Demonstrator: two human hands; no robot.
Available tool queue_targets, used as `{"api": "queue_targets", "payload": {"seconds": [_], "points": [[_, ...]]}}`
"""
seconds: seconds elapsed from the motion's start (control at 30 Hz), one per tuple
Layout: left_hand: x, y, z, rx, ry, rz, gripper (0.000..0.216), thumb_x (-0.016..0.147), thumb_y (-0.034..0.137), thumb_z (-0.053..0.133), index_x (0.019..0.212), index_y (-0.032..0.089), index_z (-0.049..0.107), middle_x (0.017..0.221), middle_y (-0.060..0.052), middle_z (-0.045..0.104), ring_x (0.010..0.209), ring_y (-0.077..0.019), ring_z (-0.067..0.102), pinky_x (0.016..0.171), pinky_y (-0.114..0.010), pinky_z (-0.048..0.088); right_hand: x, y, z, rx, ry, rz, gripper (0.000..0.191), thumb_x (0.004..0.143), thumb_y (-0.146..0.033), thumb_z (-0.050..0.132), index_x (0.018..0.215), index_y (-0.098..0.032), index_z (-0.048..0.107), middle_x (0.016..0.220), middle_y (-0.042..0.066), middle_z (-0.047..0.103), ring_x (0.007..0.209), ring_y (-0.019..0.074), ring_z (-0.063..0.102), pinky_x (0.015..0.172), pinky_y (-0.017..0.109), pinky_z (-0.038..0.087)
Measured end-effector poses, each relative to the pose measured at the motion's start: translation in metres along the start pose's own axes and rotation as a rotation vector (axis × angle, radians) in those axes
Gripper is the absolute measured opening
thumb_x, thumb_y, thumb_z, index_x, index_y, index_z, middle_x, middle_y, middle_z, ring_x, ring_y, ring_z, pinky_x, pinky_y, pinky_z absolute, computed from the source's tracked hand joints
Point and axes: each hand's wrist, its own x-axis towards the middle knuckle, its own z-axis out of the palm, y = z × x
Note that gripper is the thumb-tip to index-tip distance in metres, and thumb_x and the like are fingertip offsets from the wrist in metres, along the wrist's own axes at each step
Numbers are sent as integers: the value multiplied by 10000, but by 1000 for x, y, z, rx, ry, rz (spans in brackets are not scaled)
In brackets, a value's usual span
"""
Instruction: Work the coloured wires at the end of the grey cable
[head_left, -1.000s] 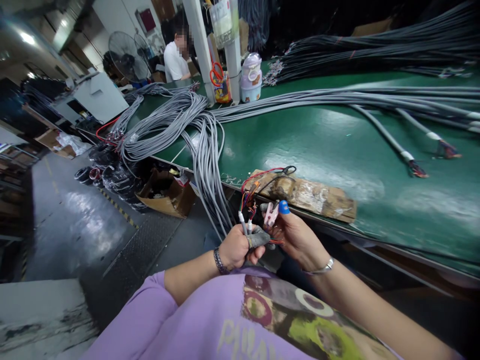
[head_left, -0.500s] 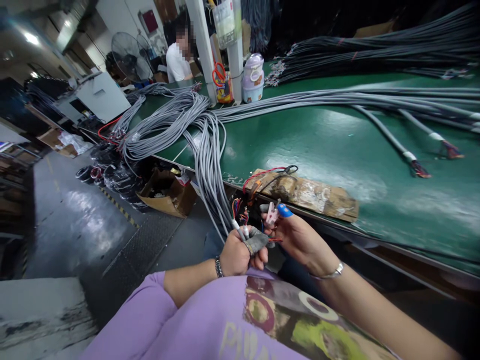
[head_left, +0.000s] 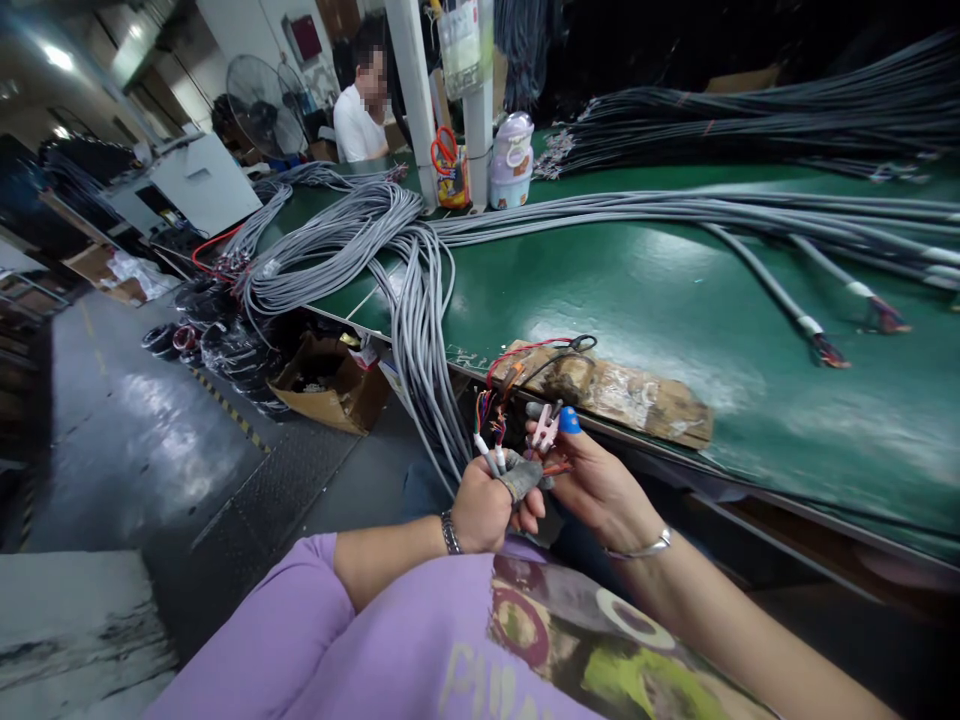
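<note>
My left hand (head_left: 484, 510) is closed around grey cables (head_left: 490, 461) near their stripped ends. White bands mark where the sheath stops, and thin coloured wires (head_left: 484, 408) fan out above them. Grey covering wraps the thumb of that hand. Beside it, my right hand (head_left: 596, 485) pinches a small pink clip-like tool (head_left: 546, 428), with a blue cover on its thumb. Reddish-orange wires (head_left: 556, 468) lie between the two hands; which fingers grip them is hard to see. Further grey cables (head_left: 424, 350) hang over the bench edge just behind my left hand.
On the green bench (head_left: 600, 280) lies a worn, taped board (head_left: 637, 400) with red and black leads. Coiled grey cable (head_left: 337, 240) sits to the left, black cable bundles (head_left: 750, 120) at the back. An open cardboard box (head_left: 330, 385) stands below. A person (head_left: 358, 125) is beyond the bench.
My right hand has shifted slightly left toward my left hand, and the pink tool has turned a little. The view has moved slightly. Both hands keep their holds.
</note>
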Motion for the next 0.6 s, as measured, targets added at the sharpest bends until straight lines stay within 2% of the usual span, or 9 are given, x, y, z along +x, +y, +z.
{"api": "queue_targets", "payload": {"seconds": [0.23,0.33,0.53,0.6], "points": [[-3,0,-3,1,-15,-3,437,658,544,723,658,166,504,450,29,566,298,-69,459,288,-156,257,-3,2,0,21,-20,-41,376,733,-589,690,803,-220,684,760,18,704,595,145,600,555,272,511],[-7,-1,-7,6,-19,-3,450,656,563,721,669,163,516,466,23,581,303,-72,466,291,-161,281,-4,-1,0,26,-27,-5,435,734,-635,655,805,-206,679,795,36,707,610,142,601,542,263,511],[-10,1,-8,-65,31,22,451,645,555,729,657,168,496,455,28,566,298,-72,453,289,-166,255,-4,-6,2,-29,-54,-35,256,743,-449,741,799,-206,684,756,9,696,584,112,568,542,229,495],[-8,3,-6,-86,46,19,438,641,541,730,665,166,506,447,29,561,292,-70,443,287,-168,236,-5,-4,1,-57,-41,-68,257,750,-449,734,799,-201,689,726,9,674,594,118,560,562,238,498]]}}
